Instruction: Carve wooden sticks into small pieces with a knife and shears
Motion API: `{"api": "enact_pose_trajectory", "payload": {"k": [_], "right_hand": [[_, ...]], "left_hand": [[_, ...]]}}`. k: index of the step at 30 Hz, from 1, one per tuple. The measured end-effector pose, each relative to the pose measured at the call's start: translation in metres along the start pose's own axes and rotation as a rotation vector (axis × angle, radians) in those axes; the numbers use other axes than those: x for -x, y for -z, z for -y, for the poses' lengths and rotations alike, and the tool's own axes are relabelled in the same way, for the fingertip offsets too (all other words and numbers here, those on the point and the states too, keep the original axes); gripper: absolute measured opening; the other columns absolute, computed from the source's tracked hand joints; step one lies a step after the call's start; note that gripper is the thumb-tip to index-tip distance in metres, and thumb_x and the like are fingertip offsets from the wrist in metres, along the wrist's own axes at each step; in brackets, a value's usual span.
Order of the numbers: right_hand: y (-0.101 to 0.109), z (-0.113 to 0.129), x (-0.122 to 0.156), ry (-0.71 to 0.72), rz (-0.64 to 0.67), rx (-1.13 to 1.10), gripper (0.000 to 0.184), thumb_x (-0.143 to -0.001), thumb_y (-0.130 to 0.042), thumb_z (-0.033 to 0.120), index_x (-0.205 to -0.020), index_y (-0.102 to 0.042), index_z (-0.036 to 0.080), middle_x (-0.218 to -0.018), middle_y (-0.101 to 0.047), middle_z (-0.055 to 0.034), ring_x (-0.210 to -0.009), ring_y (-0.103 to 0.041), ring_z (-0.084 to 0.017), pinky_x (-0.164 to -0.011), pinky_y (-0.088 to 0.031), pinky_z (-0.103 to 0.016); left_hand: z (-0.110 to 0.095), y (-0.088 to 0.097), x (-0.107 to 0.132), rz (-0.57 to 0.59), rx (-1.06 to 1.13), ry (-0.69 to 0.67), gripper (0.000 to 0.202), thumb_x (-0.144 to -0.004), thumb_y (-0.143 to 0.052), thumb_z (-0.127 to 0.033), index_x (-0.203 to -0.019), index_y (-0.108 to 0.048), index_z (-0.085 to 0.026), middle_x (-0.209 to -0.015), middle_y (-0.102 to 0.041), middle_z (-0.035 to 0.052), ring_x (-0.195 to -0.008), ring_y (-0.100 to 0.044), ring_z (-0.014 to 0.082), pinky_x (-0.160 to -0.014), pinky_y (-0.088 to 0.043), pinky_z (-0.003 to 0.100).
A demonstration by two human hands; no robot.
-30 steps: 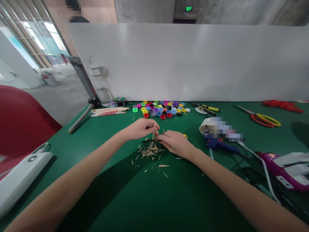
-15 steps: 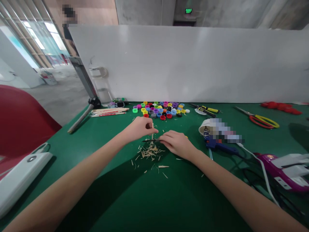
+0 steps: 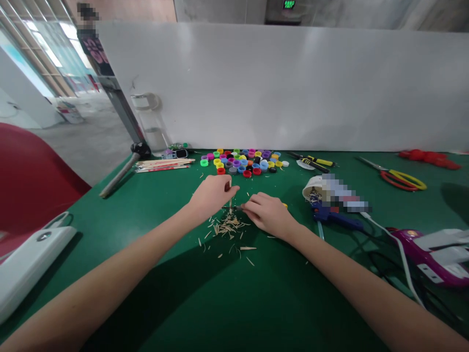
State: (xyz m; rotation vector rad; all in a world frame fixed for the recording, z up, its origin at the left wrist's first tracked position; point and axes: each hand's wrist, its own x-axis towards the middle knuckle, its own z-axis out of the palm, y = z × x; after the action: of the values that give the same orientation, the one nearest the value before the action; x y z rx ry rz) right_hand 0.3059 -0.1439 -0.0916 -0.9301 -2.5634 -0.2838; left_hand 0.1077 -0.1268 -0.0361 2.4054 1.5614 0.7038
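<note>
Between thumb and fingers, my left hand (image 3: 209,196) pinches a thin wooden stick (image 3: 230,199) that stands upright, its lower end over the green table. My right hand (image 3: 270,215) is closed on a small knife; only part of its narrow dark blade (image 3: 236,208) shows, lying across the stick near its bottom. The handle is hidden in my fingers. Below both hands spreads a loose pile of pale wood shavings (image 3: 227,226). A short tapered wood piece (image 3: 248,248) lies just in front of the pile.
Coloured bottle caps (image 3: 242,164) lie behind my hands, with wrapped chopsticks (image 3: 164,165) to their left. At right are pliers (image 3: 318,161), scissors (image 3: 399,177), a tipped white cup (image 3: 313,188), a blue glue gun (image 3: 337,217) and a purple power strip (image 3: 425,256). A white board (image 3: 278,93) stands behind.
My view has tipped down slightly, so everything sits a little higher. The knife blade has shifted slightly against the stick and shows less. More of a person's torso shows at far left.
</note>
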Motion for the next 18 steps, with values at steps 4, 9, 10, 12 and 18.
{"api": "enact_pose_trajectory", "payload": {"k": [4,9,10,12,18], "right_hand": [[0.000,0.000,-0.001,-0.008,0.023,-0.017,0.022,-0.094,-0.039,0.027,-0.090,-0.060,0.019,-0.076,-0.058,-0.0042,-0.073,-0.046,-0.015,-0.060,-0.029,-0.026],[0.002,-0.002,-0.002,-0.025,0.039,-0.061,0.021,-0.094,-0.040,0.027,-0.090,-0.060,0.020,-0.079,-0.060,-0.0040,-0.076,-0.049,-0.015,-0.060,-0.029,-0.026],[0.002,-0.003,-0.002,-0.023,0.043,-0.072,0.021,-0.094,-0.041,0.027,-0.091,-0.060,0.020,-0.080,-0.061,-0.0039,-0.076,-0.049,-0.015,-0.060,-0.029,-0.026],[0.002,-0.004,-0.002,-0.016,0.051,-0.091,0.020,-0.093,-0.042,0.027,-0.093,-0.060,0.020,-0.081,-0.061,-0.0039,-0.076,-0.050,-0.015,-0.060,-0.029,-0.026],[0.001,-0.005,0.000,0.030,0.061,-0.081,0.018,-0.092,-0.043,0.025,-0.095,-0.060,0.021,-0.081,-0.062,-0.0031,-0.076,-0.050,-0.015,-0.062,-0.031,-0.026]], "left_hand": [[-0.003,0.000,0.003,0.053,0.020,0.018,0.030,-0.085,-0.045,-0.043,-0.067,-0.050,-0.020,-0.055,-0.054,0.0022,-0.049,-0.044,0.0129,-0.048,-0.029,0.029],[0.001,0.003,0.001,0.113,0.086,0.018,0.025,-0.080,-0.053,-0.040,-0.066,-0.053,-0.019,-0.062,-0.060,0.0033,-0.054,-0.050,0.0136,-0.050,-0.033,0.029],[0.002,0.004,0.000,0.118,0.093,0.020,0.025,-0.079,-0.055,-0.040,-0.066,-0.053,-0.019,-0.062,-0.061,0.0032,-0.054,-0.050,0.0134,-0.050,-0.034,0.029],[0.003,0.005,-0.001,0.142,0.107,0.007,0.025,-0.079,-0.055,-0.040,-0.065,-0.056,-0.019,-0.061,-0.061,0.0028,-0.054,-0.050,0.0128,-0.050,-0.034,0.028],[0.001,0.014,-0.002,0.273,0.166,-0.151,0.028,-0.082,-0.050,-0.039,-0.067,-0.063,-0.019,-0.059,-0.062,0.0013,-0.049,-0.047,0.0093,-0.048,-0.033,0.026]]}}
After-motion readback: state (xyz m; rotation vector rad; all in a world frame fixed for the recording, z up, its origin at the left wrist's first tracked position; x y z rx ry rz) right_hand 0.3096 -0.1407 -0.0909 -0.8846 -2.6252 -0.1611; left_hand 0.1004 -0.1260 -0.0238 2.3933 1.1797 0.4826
